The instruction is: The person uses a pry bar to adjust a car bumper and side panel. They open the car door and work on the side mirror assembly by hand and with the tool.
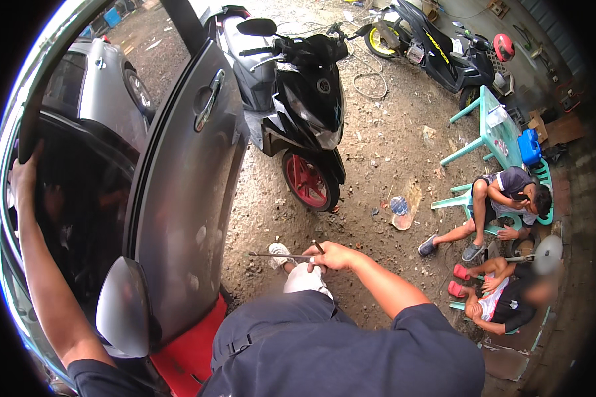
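Note:
My left arm reaches along the side of the grey car door [192, 159], which stands ajar. My left hand [25, 175] is at the door's dark window frame [28, 129], fingers curled round its edge, partly hidden. In front of my waist, my right hand [331, 257] is closed on a thin, long metal tool [278, 255]. The tool's narrow shaft points left, and its exact kind is hard to make out. A grey side mirror [124, 308] juts from the door beneath my left arm.
A black scooter [311, 99] with a red front wheel stands just beyond the door. Another scooter [437, 49] is farther right. Two people sit at right near a green table [496, 126]. A silver car [99, 79] stands at far left; the ground is wet gravel.

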Tool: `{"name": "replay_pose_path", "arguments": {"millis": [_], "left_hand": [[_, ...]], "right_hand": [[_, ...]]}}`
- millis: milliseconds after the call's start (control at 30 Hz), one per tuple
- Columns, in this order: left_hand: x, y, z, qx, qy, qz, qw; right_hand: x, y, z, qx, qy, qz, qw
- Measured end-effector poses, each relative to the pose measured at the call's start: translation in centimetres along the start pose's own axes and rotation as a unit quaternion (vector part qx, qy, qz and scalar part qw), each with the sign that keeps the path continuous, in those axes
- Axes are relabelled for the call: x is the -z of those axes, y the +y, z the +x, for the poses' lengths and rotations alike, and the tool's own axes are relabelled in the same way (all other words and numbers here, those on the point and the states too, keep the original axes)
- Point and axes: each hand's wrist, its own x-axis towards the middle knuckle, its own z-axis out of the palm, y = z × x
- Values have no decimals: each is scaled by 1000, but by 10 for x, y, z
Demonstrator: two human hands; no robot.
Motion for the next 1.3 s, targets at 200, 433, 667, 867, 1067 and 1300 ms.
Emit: {"name": "replay_pose_path", "arguments": {"millis": [200,433,667,867,1067,1300], "left_hand": [[8,3,-8,-25,11,-11,1000],[9,9,-15,-25,13,-17,999],[11,20,-20,-24,10,-5,1000],[21,30,-39,-33,7,-29,999],[19,26,-32,-37,15,-22,999],[23,42,-43,-46,-11,-26,999]], "right_hand": [[-15,-2,-17,34,18,62,997],[-28,49,-33,-4,23,76,997],[-44,32,-35,1,11,60,998],[-50,36,-35,-2,21,68,997],[-54,26,-35,-10,11,65,998],[-46,25,-41,5,29,66,997]]}}
